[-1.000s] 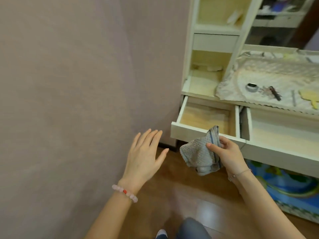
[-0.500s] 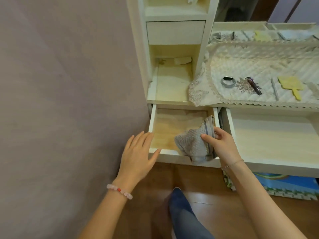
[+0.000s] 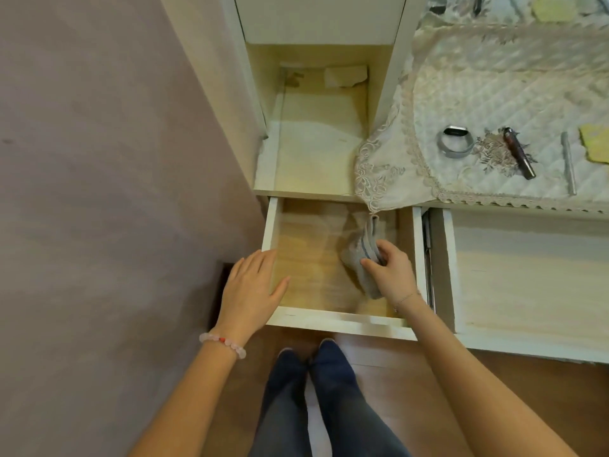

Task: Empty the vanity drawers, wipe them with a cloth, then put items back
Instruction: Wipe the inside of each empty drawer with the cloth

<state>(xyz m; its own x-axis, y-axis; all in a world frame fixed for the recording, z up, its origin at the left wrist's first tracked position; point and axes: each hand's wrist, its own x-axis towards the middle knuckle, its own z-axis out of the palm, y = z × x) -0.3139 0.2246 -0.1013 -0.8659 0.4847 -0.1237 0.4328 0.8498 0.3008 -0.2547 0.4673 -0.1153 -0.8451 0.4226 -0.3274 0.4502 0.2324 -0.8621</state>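
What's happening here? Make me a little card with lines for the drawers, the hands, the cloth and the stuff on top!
Small drawer: pulled out, holds only the grey cloth
Big drawer: pulled out, no items in the part shown
Right hand: grips the cloth inside the small drawer
Left hand: open and flat, at the small drawer's left rim
Lace mat: a silver band and a dark tube lie on it
Stage: wiping; items not yet put back

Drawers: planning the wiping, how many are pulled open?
2. The small left drawer, with the right hand and cloth inside, and the wide drawer right of it. More may be off-frame.
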